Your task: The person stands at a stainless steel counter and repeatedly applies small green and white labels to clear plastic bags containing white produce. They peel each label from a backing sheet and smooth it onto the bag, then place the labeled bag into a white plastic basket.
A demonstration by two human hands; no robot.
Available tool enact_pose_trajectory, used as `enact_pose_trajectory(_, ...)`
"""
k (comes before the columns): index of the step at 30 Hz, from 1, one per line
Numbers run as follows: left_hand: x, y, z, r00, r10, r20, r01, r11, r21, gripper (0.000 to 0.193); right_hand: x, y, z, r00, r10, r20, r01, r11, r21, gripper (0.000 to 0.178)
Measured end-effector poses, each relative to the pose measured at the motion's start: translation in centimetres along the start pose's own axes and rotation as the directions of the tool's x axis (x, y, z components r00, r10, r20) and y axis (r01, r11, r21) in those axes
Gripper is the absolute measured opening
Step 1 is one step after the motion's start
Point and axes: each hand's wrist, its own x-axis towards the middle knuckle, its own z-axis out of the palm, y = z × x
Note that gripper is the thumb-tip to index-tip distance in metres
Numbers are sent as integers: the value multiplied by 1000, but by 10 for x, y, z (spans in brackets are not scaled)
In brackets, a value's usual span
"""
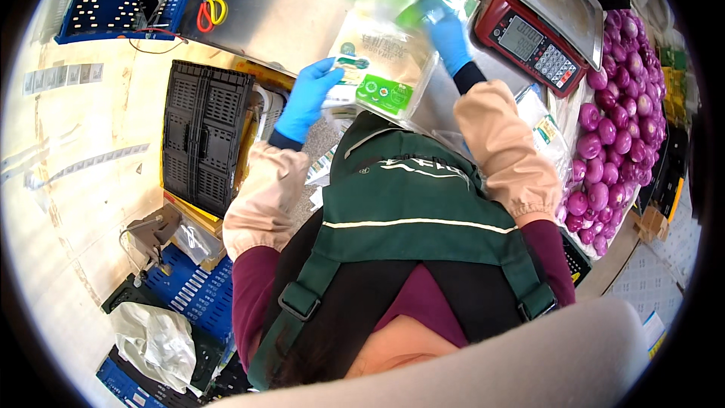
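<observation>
My left hand (306,98), in a blue glove, pinches a small white label sheet (346,92) with green print at the table's near edge. Beside it lies a stack of clear plastic bags (393,57) with green printed bands. My right hand (448,39), gloved in blue too, is over the far right part of the bags, its fingers bent together. A blurred green patch (411,15) shows at its fingertips; whether that is a label or part of a bag is not clear.
A red digital scale (521,41) with a metal pan stands to the right, beside a heap of peeled purple onions (615,125). Scissors (211,13) with red and yellow handles lie at the left of the metal table (279,4). Black folded crates (204,136) stand below left.
</observation>
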Motion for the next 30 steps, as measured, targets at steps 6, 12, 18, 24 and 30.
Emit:
enact_pose_trajectory(6,77,-23,50,983,89,-159,-60,982,181,26,15,-18,-4,921,-344,-184,385,879,283,21)
enact_pose_trajectory(12,103,-42,23,1000,0,12,-5,875,484,40,-34,20,40,902,-185,390,283,935,-212,26)
enact_pose_trajectory(18,-25,19,-3,868,-420,264,284,857,429,44,-49,13,21,625,-370,688,609,781,-134,46)
enact_pose_trajectory(24,-55,37,-10,999,46,-23,-46,999,25,36,-51,29,25,683,-270,679,393,919,-29,27)
enact_pose_trajectory(30,-37,29,-18,999,43,18,-44,998,50,40,-37,43,28,746,-261,613,315,949,21,31)
